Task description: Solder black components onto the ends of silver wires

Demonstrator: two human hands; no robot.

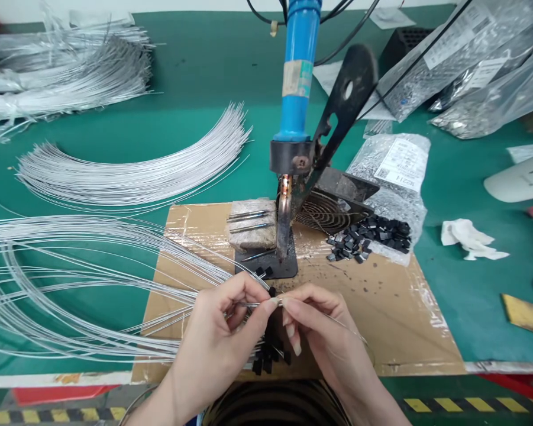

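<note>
My left hand (224, 331) and my right hand (319, 328) meet above the front of a taped cardboard sheet (381, 307). Both pinch the same thin silver wire (259, 304) between thumb and forefinger, fingertips almost touching. Below the hands lies a small cluster of black components (270, 352), some strung on wires. A blue-handled soldering iron (298, 77) stands upright in a black stand, its tip (284, 219) pointing down just beyond my hands. Beside the tip sits a grey sponge block (252, 225) with a few wire ends on it.
Loose curved silver wires (71, 278) fan out to the left, with more bundles (128, 171) behind. A pile of black components (368, 236) spills from a clear bag at the right. Silver bags (470, 65), a small fan grille (323, 213) and crumpled tissue (470, 239) lie on the green mat.
</note>
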